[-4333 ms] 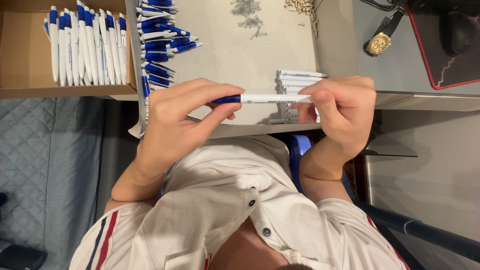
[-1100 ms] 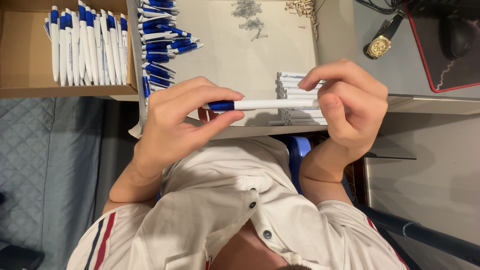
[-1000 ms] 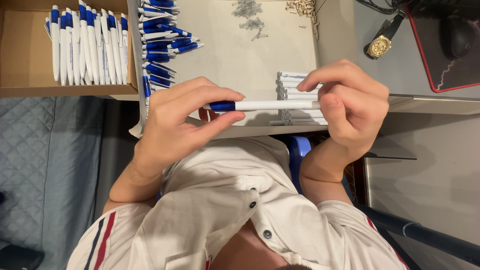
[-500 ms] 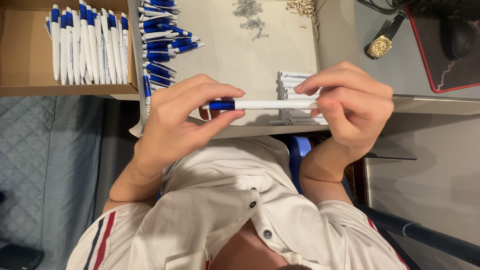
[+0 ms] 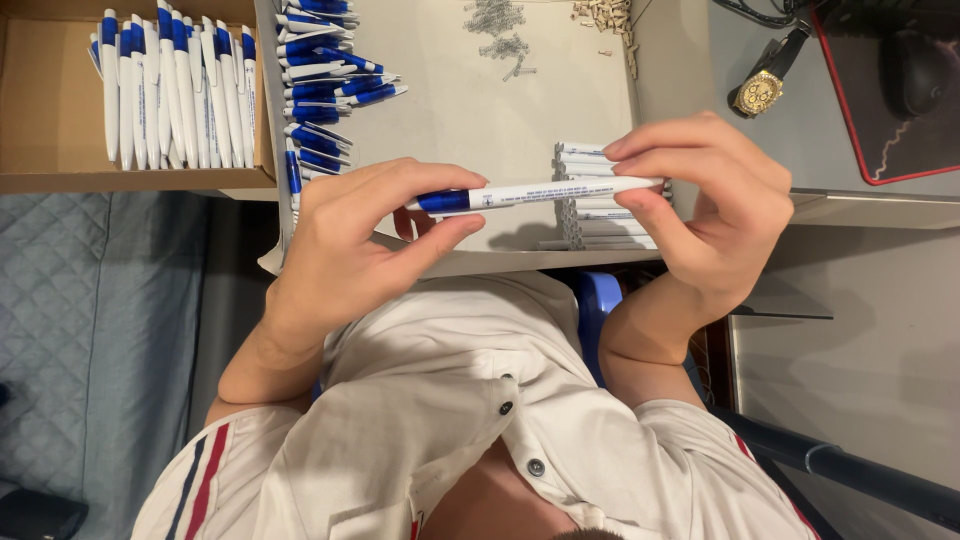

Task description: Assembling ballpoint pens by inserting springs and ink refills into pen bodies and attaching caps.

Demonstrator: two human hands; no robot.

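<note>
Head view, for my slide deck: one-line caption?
Left hand and right hand hold a blue-and-white pen over a table.

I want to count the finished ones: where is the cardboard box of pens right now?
In the head view, the cardboard box sits at the top left, beyond the left hand, beside the loose blue pen parts.

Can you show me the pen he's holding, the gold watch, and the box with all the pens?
pen (image 5: 545,191), head view, middle of its white barrel.
gold watch (image 5: 752,95), head view, its round face.
cardboard box (image 5: 50,100), head view, bare floor inside.
</note>
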